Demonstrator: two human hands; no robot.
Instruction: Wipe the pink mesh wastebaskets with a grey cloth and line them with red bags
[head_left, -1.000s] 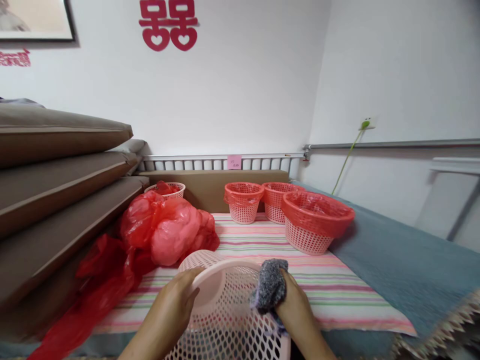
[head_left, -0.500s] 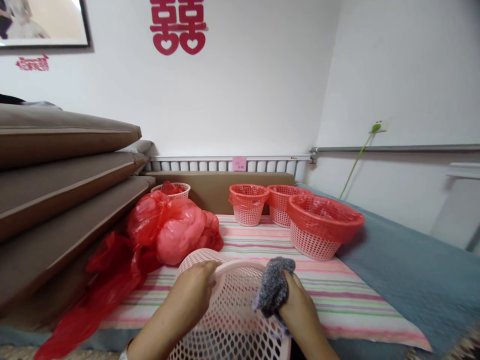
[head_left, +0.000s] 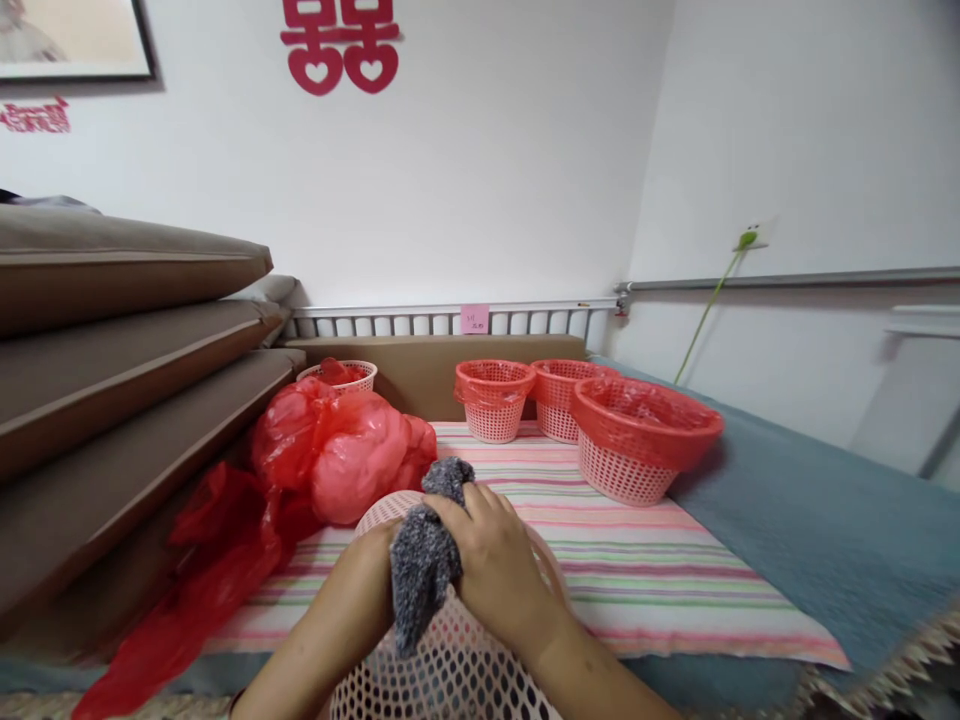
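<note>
A pale pink lattice plastic basket (head_left: 442,660) is tilted in front of me, close to my body. My left hand (head_left: 377,562) grips its rim at the left; the fingers are partly covered by a grey fuzzy cloth (head_left: 424,565). In my right hand (head_left: 489,556) the same cloth is bunched and pressed on the rim, right beside my left hand. Some of the cloth hangs down over the basket's side.
Red plastic bags (head_left: 367,455) lie heaped at the left, before another basket (head_left: 365,383). Three baskets lined with red bags stand at the back right, the nearest a large basket (head_left: 630,470). Brown cushions (head_left: 127,330) are stacked at left. A striped cloth (head_left: 675,570) covers the surface.
My right hand has moved left along the rim with the grey cloth and now meets my left hand. The view has shifted slightly.
</note>
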